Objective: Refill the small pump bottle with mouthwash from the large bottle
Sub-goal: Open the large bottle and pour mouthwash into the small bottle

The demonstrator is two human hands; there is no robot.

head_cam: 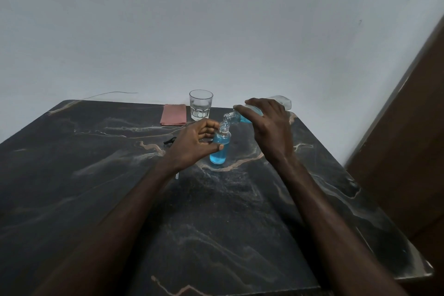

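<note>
Pouring slowly, we are gripping the large bottle in the right hand, at two o'clock from the small pump bottle, which the left hand is steadying by thumb and fingers.

No readable text, label, brand, number or sign shows on anything in view.

Two hands are in view: the left hand and the right hand. There are two bottles, one small bottle at the centre and one large bottle toward two o'clock of it. One clear glass and one pink cloth sit toward twelve o'clock. One bench carries everything.
</note>
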